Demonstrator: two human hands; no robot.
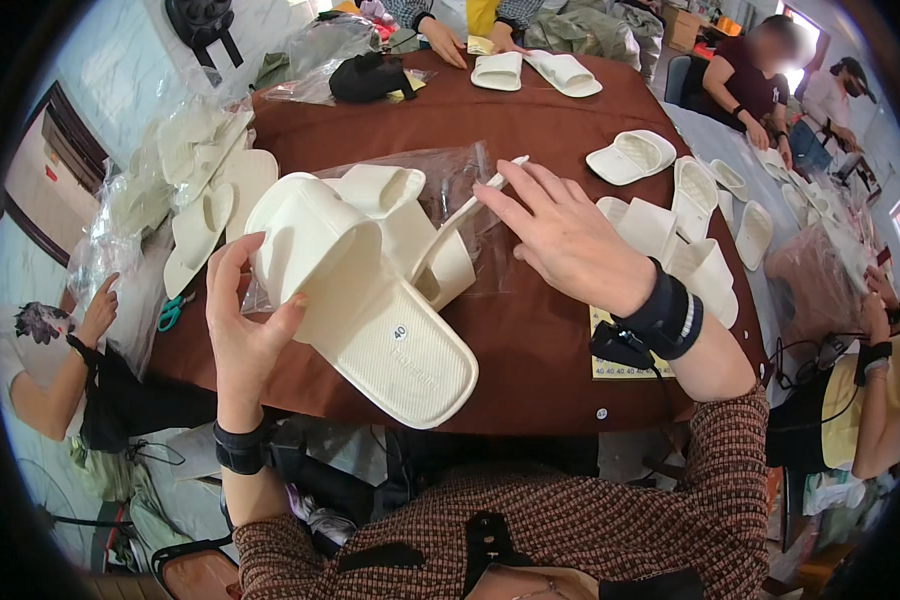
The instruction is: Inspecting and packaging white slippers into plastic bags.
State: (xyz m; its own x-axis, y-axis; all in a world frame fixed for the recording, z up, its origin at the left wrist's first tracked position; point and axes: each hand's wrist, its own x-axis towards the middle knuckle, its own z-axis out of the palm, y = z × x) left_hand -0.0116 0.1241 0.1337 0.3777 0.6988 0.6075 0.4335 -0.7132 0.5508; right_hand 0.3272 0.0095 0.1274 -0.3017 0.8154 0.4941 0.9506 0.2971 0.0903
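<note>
White slippers (370, 290) sit half inside the clear plastic bag (460, 180).

A clear plastic bag (450, 190) lies crumpled on the brown table, partly under the cream slippers. A small round white sticker (400, 332) sits on the sole of the held slipper. A yellow label sheet (610, 368) lies at the table's near right edge. More clear bags (135, 200) are heaped at the left.

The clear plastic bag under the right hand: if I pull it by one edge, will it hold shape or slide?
The clear plastic bag looks thin and crinkled, so it will probably go floppy. Its glossy film may slip on the brown tablecloth. The right hand rests on it and a cream slipper lies across it, likely causing drag.
</note>
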